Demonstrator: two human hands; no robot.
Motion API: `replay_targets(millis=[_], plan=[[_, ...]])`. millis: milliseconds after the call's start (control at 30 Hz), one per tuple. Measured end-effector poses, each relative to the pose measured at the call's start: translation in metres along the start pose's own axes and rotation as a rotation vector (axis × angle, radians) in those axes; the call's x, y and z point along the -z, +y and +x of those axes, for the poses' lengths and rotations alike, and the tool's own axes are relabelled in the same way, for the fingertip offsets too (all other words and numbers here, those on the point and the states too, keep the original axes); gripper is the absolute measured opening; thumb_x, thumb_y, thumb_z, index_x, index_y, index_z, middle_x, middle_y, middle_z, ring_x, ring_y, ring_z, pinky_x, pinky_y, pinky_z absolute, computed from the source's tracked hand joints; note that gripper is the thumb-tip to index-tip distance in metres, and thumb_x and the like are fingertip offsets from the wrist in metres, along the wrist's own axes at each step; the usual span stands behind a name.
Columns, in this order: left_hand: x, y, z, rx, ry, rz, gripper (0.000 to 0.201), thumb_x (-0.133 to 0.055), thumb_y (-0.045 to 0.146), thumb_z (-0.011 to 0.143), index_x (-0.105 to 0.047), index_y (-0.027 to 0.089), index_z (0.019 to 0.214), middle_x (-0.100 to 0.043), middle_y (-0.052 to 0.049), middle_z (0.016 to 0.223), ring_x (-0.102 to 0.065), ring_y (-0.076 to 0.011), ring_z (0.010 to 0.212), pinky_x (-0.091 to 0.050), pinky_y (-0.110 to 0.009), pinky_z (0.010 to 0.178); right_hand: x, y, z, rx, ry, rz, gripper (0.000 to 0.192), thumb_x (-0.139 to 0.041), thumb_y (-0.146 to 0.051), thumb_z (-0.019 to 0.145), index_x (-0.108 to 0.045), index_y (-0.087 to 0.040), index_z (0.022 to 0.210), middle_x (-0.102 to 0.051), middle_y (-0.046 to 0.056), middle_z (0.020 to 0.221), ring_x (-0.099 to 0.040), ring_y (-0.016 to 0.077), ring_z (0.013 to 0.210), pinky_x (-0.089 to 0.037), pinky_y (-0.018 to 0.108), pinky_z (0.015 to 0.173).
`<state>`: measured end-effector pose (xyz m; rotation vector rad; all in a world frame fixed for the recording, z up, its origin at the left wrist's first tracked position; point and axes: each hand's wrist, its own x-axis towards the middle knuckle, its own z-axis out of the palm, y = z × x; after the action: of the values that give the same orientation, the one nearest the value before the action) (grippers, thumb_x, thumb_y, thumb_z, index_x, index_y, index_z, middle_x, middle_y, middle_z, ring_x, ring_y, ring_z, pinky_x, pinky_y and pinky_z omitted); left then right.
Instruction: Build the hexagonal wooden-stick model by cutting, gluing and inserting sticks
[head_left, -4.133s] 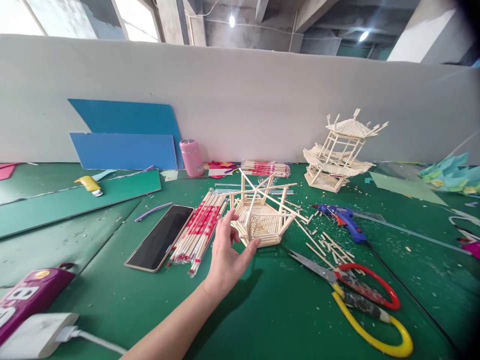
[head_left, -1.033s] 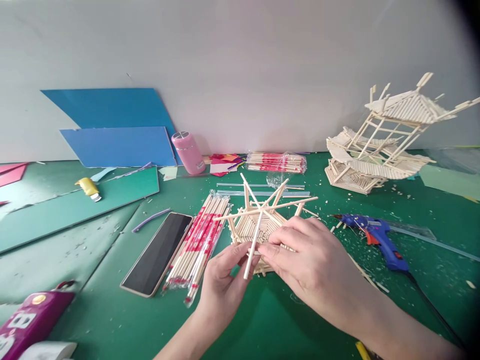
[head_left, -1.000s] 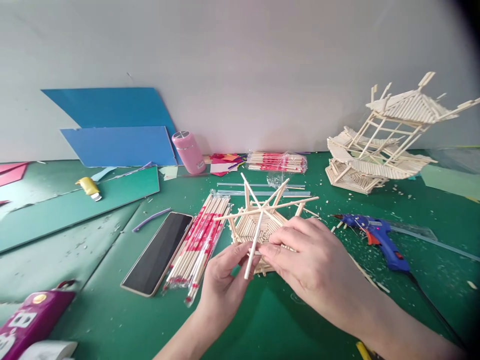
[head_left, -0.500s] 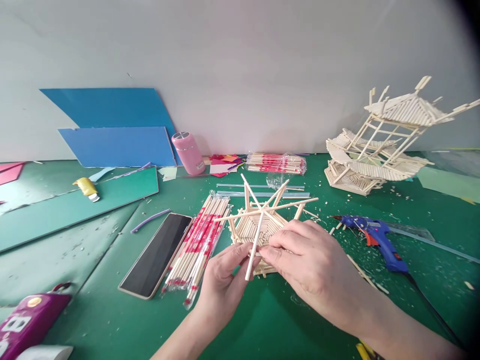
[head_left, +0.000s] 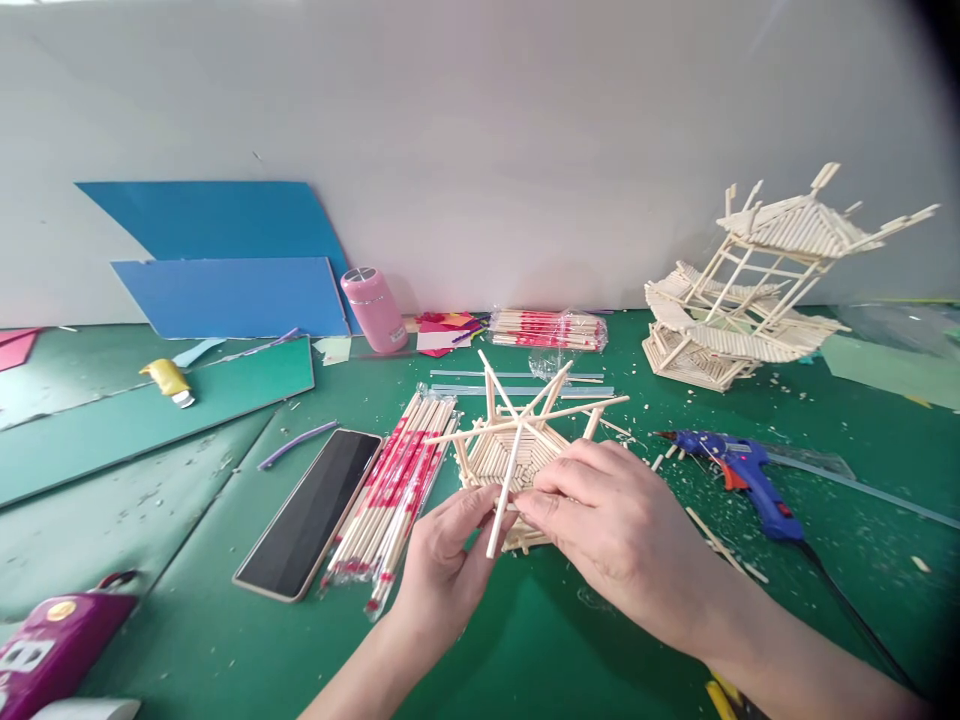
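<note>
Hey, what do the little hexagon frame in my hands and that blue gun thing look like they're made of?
Hexagon frame: pale round sticks, apparently bare bamboo or wood, matte and unpainted, like the wrapped chopsticks alongside. Blue glue gun: looks like smooth moulded plastic with a slight sheen and an orange trigger.

This is a craft or model-making workshop. A table (head_left: 570, 640) covered in green cutting mats and strewn with wood chips carries a blue hot-glue gun (head_left: 739, 475), glue sticks (head_left: 517, 383), wrapped bundles of bamboo sticks (head_left: 394, 485) and a half-built hexagonal stick frame (head_left: 517, 440), with a finished stick pavilion model (head_left: 757, 285) standing at the back right. Blue foam boards (head_left: 225, 270) and scraps of coloured paper (head_left: 442, 330) lean and lie along a plain grey partition (head_left: 525, 130) that closes off the back of the table.
</note>
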<state>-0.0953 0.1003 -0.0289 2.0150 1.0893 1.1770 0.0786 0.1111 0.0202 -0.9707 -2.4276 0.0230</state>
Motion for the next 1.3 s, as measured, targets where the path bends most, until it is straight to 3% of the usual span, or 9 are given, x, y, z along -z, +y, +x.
replay_targets(millis=[333,900,1300], plan=[[-0.0018,-0.0012,-0.0014,-0.089,0.041,0.126,0.021,-0.050,0.010,0.082,-0.057,0.018,0.099,-0.056,0.001,0.065,-0.052,-0.0098,0.053,-0.042,-0.018,0.050,-0.0019,0.0000,-0.0033,0.013,0.032,0.010,0.018,-0.045,-0.017,0.087,-0.062,-0.018,0.081,-0.058,0.001,0.073,-0.046,0.0147,0.072,-0.036,0.030,0.067],[-0.0013,-0.0006,0.0001,-0.094,0.035,0.151,0.022,-0.050,0.010,0.081,-0.058,0.020,0.099,-0.062,-0.002,0.076,-0.060,-0.0137,0.068,-0.047,-0.020,0.060,-0.0021,0.0006,-0.0031,0.021,0.055,0.027,0.019,-0.044,-0.015,0.087,-0.063,-0.017,0.083,-0.058,0.002,0.073,-0.047,0.0151,0.072,-0.035,0.031,0.065],[-0.0026,0.0017,-0.0011,-0.074,0.045,0.133,0.019,-0.050,0.010,0.081,-0.059,0.019,0.095,-0.059,-0.002,0.072,-0.058,-0.0139,0.064,-0.048,-0.022,0.060,-0.0042,0.0011,-0.0022,0.017,0.048,0.018,0.019,-0.044,-0.016,0.087,-0.062,-0.017,0.082,-0.058,0.002,0.073,-0.048,0.0153,0.072,-0.036,0.031,0.065]])
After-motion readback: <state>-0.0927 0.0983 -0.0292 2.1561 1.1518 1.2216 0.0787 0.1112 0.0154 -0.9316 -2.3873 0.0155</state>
